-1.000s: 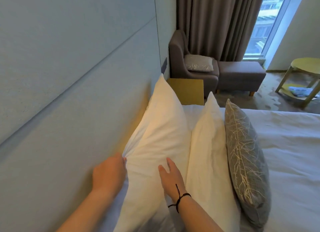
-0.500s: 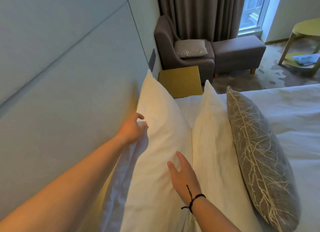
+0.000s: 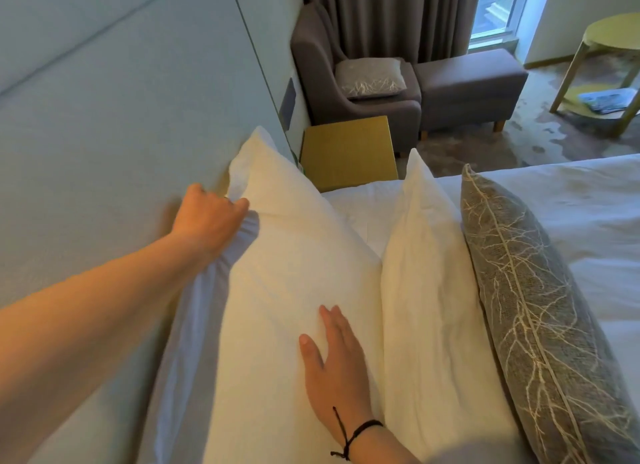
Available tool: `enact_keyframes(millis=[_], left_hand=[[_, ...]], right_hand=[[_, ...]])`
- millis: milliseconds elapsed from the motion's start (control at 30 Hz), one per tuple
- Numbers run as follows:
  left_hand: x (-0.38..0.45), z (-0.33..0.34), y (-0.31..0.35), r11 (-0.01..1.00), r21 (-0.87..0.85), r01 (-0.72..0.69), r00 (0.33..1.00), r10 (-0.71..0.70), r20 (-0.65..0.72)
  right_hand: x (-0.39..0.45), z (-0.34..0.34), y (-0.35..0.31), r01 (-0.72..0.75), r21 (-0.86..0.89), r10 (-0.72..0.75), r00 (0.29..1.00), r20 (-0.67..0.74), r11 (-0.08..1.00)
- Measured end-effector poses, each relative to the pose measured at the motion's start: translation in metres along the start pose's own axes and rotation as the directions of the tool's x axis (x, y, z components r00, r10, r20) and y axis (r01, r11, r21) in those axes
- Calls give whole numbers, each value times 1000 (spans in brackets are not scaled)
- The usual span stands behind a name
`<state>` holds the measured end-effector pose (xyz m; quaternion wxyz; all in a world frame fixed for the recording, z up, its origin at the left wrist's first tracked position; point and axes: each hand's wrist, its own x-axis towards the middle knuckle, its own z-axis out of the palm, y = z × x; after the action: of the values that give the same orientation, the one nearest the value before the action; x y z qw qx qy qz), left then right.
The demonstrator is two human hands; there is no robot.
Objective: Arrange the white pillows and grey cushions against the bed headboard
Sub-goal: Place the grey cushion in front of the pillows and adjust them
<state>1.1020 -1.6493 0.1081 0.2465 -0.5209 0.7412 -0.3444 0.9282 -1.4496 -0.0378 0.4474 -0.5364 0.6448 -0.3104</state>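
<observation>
Two hands on one pillow. Right hand [image 3: 334, 366], bottom centre of frame, lies flat with fingers straight, palm pressing the face of the back pillow [image 3: 287, 290]; a black cord sits at the wrist. Left hand [image 3: 207, 217], left of centre, has fingers curled, pinching the pillow's upper edge where it meets the headboard [image 3: 121, 134]; the fabric bunches under the grip.

Back pillow: stands on edge, leaning on the headboard, running from bottom centre up to mid-frame. Front pillow [image 3: 429, 290] stands just right of it, touching. Grey cushion [image 3: 530, 307], branch pattern, leans against the front pillow at right. Bed [image 3: 588, 228] fills the right edge.

Handling, judged: pillows look light, soft, easily dented; they sag if held by the middle. Best hold is a corner or seam, with a flat palm to steady the face. The case cloth may slip over the filling. The cushion looks firmer and should keep its shape.

Far, upper frame: a side table [image 3: 348, 152], then an armchair [image 3: 346, 82] with a second cushion [image 3: 372, 77] on its seat, not yet on the bed.
</observation>
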Motion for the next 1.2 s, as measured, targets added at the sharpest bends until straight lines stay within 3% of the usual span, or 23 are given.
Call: enact_keyframes(millis=[100,333,400,467,633,833,933,1067,1200], left_hand=[[-6,9,-2,996,87,29,998,-33,45],[-12,10,23,996,70,59,994,-66,92],[-22,7,23,998,11,66,992,-67,106],[-38,1,24,977,-173,121,988,-102,115],[-117,-15,52,745,-597,296,955,-218,201],[-244,-37,98,608,-670,426,904,-312,292],[-295,-49,99,439,-663,607,795,-355,492],[-362,-64,99,50,-668,742,641,-343,686],[-421,-78,103,-79,-597,798,548,-318,774]], right_hand=[[-3,10,-2,-1,-63,4,999,39,998],[-21,-10,13,-79,-119,101,977,188,990],[-27,-15,14,-89,-132,117,967,227,987],[-34,-19,12,-95,-135,127,960,251,986],[-54,-28,8,-91,-148,131,946,297,985],[-83,-27,0,-44,-140,83,954,287,989],[-102,-20,-6,-1,-147,44,958,285,989],[-134,-8,-8,143,-191,-76,944,320,971],[-174,1,0,258,-257,-147,913,381,932]])
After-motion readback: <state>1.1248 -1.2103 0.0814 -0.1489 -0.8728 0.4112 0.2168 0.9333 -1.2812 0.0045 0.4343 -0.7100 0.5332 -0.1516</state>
